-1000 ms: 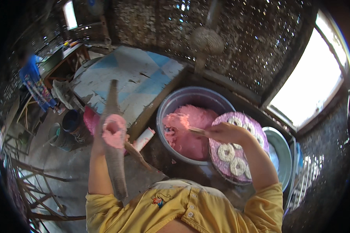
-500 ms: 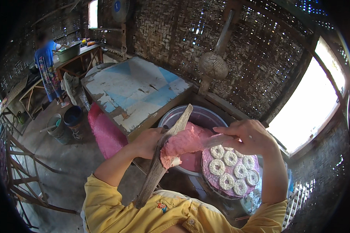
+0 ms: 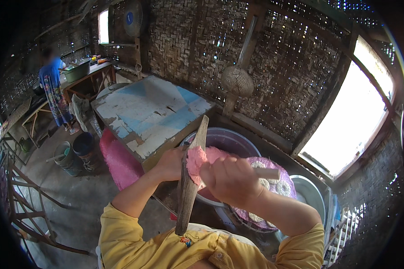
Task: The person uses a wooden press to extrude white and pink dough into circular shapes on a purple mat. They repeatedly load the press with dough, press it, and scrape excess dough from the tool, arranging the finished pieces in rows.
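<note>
My left hand is closed around the far side of a long weathered wooden piece, which stands tilted before my chest. Soft pink dough clings to the wood's right side. My right hand makes a fist beside the dough, and a pale stick-like handle juts from it to the right. What the handle belongs to is hidden by my fingers. Below the hands is a large grey tub with pink stuff inside. Pale ring-shaped pieces lie on a round purple-pink tray, partly behind my right forearm.
A box-like table with peeling blue and white top stands ahead. A pink sheet or sack leans beside it. Another basin is at right. Two buckets stand on the floor. A person in blue works at a far bench.
My right hand has moved left and turned into a fist against the dough, with the pale handle now showing. The wooden piece stands more upright. The view has shifted slightly.
</note>
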Motion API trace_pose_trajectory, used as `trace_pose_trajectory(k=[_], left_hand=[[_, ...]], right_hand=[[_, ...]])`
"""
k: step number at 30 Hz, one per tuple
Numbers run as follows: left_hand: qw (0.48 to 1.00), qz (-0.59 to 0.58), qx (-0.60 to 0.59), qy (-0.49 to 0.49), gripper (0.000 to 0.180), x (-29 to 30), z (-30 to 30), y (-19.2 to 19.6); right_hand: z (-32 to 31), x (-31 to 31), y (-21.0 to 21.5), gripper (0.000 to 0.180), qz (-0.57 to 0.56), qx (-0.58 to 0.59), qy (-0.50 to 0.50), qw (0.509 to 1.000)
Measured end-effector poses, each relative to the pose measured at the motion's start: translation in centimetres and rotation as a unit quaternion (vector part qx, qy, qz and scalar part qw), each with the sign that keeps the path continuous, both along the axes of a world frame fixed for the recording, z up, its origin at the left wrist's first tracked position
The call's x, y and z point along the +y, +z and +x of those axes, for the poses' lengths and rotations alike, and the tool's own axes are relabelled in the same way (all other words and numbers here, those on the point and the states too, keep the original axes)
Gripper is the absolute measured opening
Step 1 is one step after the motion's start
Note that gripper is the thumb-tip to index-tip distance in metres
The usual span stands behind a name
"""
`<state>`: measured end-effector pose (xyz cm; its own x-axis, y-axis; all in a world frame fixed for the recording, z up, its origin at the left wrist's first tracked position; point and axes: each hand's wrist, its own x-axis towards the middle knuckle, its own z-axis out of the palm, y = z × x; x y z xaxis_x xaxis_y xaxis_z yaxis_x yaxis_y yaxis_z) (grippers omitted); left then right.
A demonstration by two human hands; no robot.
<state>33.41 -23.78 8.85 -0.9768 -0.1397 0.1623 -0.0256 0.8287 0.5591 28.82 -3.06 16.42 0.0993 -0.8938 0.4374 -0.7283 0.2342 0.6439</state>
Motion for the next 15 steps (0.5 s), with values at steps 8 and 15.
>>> trace_pose_trajectory(k=[8, 15], left_hand=[[0.986, 0.135, 0.080, -0.055, 0.056, -2.5, 0.5, -0.9], [0.998, 0.006, -0.015, 0.059, 0.061, -2.8, 0.4, -1.1]], right_hand=[[-3.9, 3.8, 3.6, 0.016, -0.060, -0.049, 0.074, 0.994], [-5.2, 4.4, 5.1, 0.010, -0.100, -0.025, 0.109, 0.989]])
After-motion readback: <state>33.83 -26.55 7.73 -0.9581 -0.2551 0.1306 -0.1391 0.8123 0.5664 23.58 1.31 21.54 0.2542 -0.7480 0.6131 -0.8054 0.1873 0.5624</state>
